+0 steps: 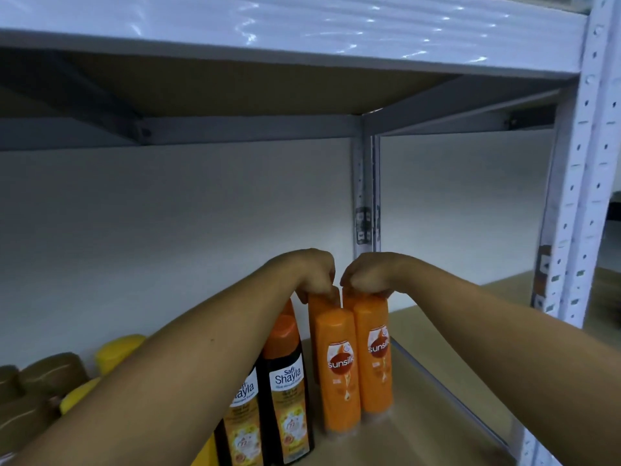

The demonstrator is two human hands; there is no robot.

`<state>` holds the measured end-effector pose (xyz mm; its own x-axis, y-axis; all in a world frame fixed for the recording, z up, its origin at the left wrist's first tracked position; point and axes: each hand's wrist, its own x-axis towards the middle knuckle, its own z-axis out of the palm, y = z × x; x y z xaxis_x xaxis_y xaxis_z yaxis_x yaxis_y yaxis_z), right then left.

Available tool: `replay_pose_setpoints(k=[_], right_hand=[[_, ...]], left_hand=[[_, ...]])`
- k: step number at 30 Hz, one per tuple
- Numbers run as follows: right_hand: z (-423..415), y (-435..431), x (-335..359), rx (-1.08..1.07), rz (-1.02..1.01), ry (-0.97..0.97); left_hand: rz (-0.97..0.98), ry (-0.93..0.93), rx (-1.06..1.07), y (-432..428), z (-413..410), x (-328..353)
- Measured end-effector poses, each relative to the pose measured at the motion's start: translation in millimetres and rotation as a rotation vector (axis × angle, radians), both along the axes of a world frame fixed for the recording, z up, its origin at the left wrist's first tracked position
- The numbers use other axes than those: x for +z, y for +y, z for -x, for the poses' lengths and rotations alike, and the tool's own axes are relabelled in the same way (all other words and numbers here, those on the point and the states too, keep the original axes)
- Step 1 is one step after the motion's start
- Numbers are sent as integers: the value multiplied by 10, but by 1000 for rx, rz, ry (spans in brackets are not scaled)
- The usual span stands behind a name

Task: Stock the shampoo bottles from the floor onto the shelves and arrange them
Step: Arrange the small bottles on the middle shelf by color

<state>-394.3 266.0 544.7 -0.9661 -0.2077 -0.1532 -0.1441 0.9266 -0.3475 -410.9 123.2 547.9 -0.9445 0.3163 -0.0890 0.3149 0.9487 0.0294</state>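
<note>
Several orange Sunsilk bottles stand upright on the shelf board [433, 408], in two rows. My left hand [309, 274] grips the top of the rear left orange bottle [317, 302], behind the front left one [337, 371]. My right hand [366, 274] grips the tops of the right pair, its fingers curled over the front right bottle [374, 354]; the one behind it is mostly hidden. Left of them stand two black Safi Shayla bottles [289, 395] with orange caps, partly covered by my left forearm.
Yellow bottles [117, 348] and brown bottles [50, 368] fill the shelf's left side. The shelf above [302, 31] hangs close overhead. A white perforated upright [578, 196] and a grey rear post [364, 196] bound the right end.
</note>
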Motion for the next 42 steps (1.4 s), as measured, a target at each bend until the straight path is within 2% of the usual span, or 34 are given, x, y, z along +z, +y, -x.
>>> replay_pose_setpoints(k=[11,23,42], right_hand=[[66,57,-78,89,-55,124],[94,55,-86,84,-52,110],[62,60,-170,81,-39,168]], left_hand=[[-25,-28,-119,-62,10,-14],[-2,-45,-144,-57,-4,-3],[74,44,-202,-116,63,-129]])
